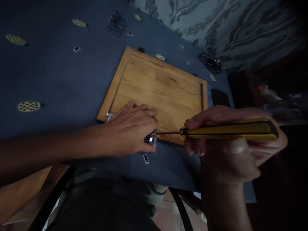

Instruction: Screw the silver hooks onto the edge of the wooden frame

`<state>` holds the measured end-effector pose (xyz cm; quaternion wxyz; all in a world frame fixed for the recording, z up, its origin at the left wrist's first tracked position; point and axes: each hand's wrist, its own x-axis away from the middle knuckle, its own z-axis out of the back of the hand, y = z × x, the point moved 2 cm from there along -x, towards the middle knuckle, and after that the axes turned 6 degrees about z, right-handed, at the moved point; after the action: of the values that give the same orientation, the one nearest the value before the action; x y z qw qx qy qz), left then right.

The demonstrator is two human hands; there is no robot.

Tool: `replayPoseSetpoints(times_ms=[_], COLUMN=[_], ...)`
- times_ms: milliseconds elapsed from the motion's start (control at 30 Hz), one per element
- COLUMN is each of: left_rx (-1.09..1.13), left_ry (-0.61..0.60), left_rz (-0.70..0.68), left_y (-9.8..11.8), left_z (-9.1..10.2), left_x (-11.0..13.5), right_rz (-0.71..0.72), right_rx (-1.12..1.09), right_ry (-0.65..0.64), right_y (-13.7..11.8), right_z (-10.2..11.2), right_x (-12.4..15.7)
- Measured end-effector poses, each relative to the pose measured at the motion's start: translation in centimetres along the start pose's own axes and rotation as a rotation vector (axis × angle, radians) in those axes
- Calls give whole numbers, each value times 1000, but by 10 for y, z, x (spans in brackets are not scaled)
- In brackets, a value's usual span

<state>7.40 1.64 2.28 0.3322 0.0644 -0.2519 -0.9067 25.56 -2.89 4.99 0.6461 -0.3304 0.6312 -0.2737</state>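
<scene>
A framed wooden panel lies flat on a dark blue tablecloth. My left hand rests over its near edge, fingers and thumb closed around a small metal hinge. A second metal fitting sits at the panel's near left corner, partly covered by that hand. My right hand grips a screwdriver with a yellow and black handle, held nearly level. Its thin shaft points left, and the tip meets the hinge beside my left fingers. The exact contact there is too small to make out.
The tablecloth carries pineapple prints and small labels. Glasses and a dark flat object lie right of the panel. A blurred dark cluster shows at the back. Beyond stands a patterned surface; my lap is below.
</scene>
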Motion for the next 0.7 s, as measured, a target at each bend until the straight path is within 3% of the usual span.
replayPoseSetpoints(times_ms=[267, 467, 700], left_rx=[-9, 19, 5], left_ry=[-25, -3, -6], left_rz=[14, -14, 2], left_y=[2, 0, 0], left_z=[3, 1, 1], left_x=[0, 1, 1], right_rz=[57, -15, 147], right_rx=[41, 117, 84], right_ry=[18, 15, -77], right_y=[4, -5, 4], right_z=[5, -2, 8], right_x=[2, 1, -1])
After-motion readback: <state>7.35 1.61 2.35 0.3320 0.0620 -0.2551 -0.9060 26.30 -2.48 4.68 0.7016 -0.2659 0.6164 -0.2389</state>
